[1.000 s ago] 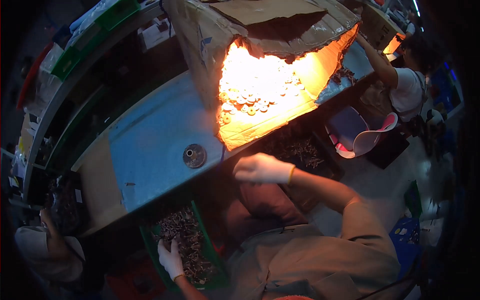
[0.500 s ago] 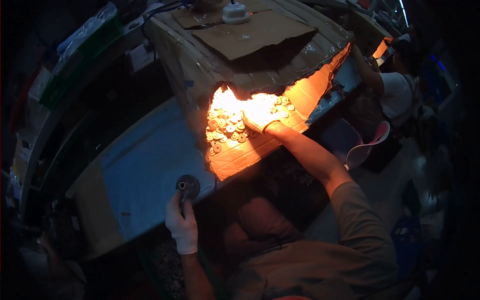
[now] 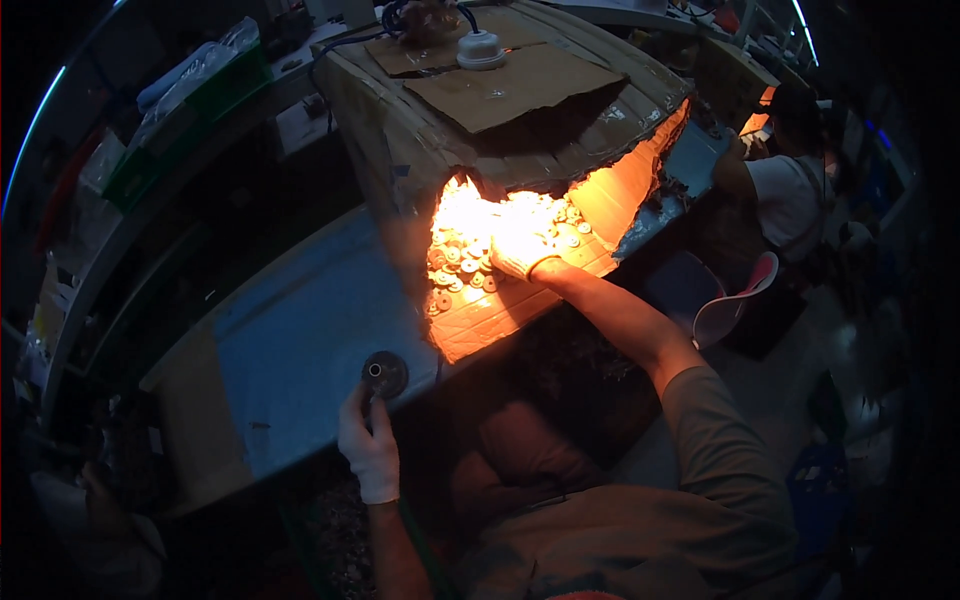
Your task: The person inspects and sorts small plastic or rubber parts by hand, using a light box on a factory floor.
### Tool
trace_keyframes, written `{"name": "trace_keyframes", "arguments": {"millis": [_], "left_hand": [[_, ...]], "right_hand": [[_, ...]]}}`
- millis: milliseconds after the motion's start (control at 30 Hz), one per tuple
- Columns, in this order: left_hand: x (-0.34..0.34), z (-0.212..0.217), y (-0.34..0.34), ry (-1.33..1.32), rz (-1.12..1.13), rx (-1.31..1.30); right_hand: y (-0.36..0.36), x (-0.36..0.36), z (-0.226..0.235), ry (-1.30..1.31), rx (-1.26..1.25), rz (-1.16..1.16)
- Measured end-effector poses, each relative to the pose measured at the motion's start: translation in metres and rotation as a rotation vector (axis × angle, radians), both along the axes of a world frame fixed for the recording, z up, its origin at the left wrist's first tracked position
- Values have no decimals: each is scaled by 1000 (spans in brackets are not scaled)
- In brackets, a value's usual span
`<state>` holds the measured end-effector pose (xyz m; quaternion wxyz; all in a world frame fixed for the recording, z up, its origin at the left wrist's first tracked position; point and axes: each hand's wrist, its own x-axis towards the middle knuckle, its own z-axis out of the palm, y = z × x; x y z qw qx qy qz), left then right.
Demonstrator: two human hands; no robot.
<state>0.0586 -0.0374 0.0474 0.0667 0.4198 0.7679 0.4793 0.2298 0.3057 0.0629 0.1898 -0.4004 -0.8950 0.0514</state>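
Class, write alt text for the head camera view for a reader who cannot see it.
A gloved right hand reaches among small round parts inside a brightly lit cardboard box. The gloved left hand touches a dark disc on the blue table.

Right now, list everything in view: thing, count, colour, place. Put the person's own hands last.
Cardboard hood: one, brown, over the lit end of the bench.
White lamp fitting: one, on top of the hood.
Small round parts: many, pale, on the lit surface under the hood.
Dark disc: one, blackish with a pale centre, at the bench's near edge.
Blue bench top: one, left of the hood.
Co-worker: one, pale shirt, far right.
Pink chair: one, right of the bench.
Left hand: white glove, touching the dark disc.
Right hand: white glove, on the small round parts.
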Motion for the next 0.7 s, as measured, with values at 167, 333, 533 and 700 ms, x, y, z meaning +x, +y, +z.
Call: {"name": "trace_keyframes", "arguments": {"millis": [167,333,533,700], "left_hand": [[-2,-3,-12,-99,60,-19],[-4,-1,-16,-155,70,-35],[-9,-5,-11,-153,40,-54],[-12,-10,-13,-206,75,-54]], "right_hand": [[-18,-4,7,230,73,48],[-25,-12,25,-78,132,53],[28,4,-15,-61,241,133],[35,6,-16,-20,367,263]]}}
